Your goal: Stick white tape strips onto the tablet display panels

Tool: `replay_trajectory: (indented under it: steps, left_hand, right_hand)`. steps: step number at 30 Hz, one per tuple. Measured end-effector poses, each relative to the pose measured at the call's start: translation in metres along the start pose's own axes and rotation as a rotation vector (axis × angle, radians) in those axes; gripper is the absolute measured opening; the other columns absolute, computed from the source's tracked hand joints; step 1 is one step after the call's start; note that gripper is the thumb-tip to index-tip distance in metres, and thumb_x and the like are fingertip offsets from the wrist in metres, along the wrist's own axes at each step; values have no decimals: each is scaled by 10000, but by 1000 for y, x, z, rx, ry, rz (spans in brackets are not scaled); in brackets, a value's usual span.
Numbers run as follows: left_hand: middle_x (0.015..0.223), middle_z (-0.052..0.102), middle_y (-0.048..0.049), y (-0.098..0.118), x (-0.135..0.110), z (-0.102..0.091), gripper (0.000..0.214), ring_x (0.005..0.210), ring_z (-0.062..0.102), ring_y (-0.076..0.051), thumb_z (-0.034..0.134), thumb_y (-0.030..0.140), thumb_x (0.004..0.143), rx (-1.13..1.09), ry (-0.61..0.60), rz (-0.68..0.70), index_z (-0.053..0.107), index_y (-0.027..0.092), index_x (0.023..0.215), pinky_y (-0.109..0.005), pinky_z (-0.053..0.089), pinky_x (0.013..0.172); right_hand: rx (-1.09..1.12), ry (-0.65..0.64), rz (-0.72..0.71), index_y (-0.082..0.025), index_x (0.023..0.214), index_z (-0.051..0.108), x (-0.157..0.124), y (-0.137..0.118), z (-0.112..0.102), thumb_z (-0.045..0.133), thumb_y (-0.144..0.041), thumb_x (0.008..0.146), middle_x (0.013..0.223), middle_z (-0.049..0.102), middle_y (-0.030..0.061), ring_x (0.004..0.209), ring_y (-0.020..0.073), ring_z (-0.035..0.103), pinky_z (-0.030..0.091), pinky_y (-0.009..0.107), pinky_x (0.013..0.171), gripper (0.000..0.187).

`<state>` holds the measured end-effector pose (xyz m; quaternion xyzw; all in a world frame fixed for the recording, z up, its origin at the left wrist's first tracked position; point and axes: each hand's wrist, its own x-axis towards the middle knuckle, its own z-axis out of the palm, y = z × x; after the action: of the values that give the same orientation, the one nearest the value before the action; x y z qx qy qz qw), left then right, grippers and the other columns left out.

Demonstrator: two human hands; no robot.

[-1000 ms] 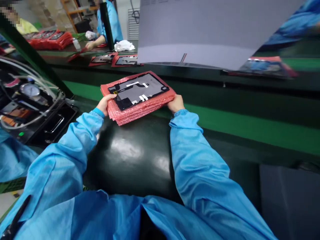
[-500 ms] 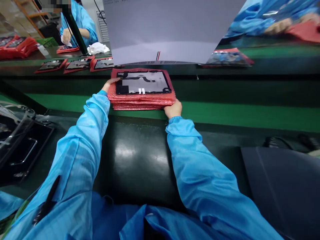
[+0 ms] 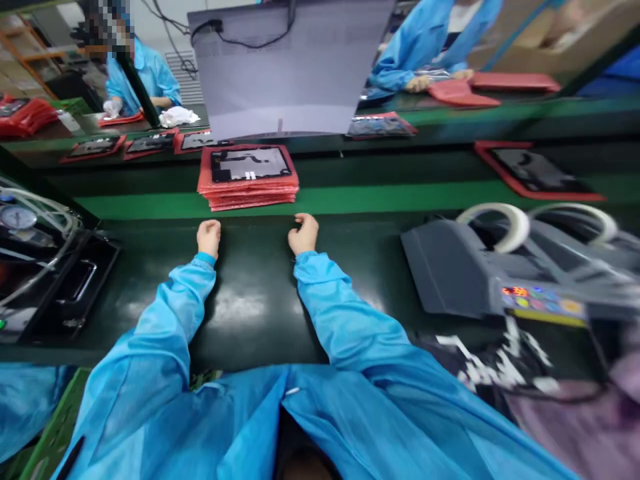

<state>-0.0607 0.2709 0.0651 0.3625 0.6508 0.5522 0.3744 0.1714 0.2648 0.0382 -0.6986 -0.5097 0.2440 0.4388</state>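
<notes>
A stack of red bubble-wrap sleeves (image 3: 253, 197) sits on the green strip beyond my hands. On its top lies a flat black-framed panel (image 3: 255, 165) with a grey back, a dark ribbon cable and small white tabs. My left hand (image 3: 209, 239) is over the dark bench just in front of the stack's left side, its fingers curled in with nothing visible in them. To the right, my right hand (image 3: 304, 235) holds nothing; its fingers are bent, with a gap between thumb and forefinger. Both hands are apart from the stack.
A grey tape machine (image 3: 450, 273) with white rolls and a lit display stands right. Another panel on a red sleeve (image 3: 535, 170) lies behind it. At left is a device with a pressure gauge (image 3: 19, 217). A large monitor (image 3: 295, 73) stands ahead. Two co-workers sit across.
Both hands have let go of the red stack and drawn back toward me. The stack stays on the green strip. My view has swung right, bringing the tape machine into sight.
</notes>
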Motion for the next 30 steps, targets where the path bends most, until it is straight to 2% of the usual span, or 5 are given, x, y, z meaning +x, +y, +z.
replay_trajectory:
  steps: [3,7,14,19,30]
  left_hand:
    - [604,502,45,-4,-48,4,98,574,464,-128,618,137,727,250,-161,107,548,203,706,-234,374,615]
    - [593,506,11,2,-74,3,137,640,484,-187,659,109,662,524,-401,261,591,213,604,-309,404,754]
    - [616,485,-13,5,-77,0,139,707,514,-224,569,133,702,729,-415,397,523,224,607,-341,437,788]
    - [693,553,-47,-1,-82,1,178,773,544,-232,561,110,749,781,-391,428,509,216,616,-346,436,819]
    - [819,670,-80,-24,-107,-15,135,836,608,-203,605,47,805,823,-398,399,673,147,745,-312,472,846]
  right_hand:
    - [-72,-157,-21,-37,1065,607,-38,-14,-10,463,35,622,1085,656,196,1101,280,585,404,389,1076,471]
    - [-107,-220,-60,-123,1015,653,-86,-23,-27,510,40,693,1134,688,120,1151,231,600,412,336,1093,388]
    - [-57,-277,-168,-225,763,608,-154,-7,-62,523,20,655,964,707,39,1040,216,650,480,340,1020,281]
    - [-24,-322,-193,-219,709,565,-166,7,-75,494,7,647,926,696,71,1018,236,640,480,396,1008,244]
    - [100,-269,-158,-262,650,585,-161,35,-68,501,-168,577,806,676,81,872,281,639,514,499,942,146]
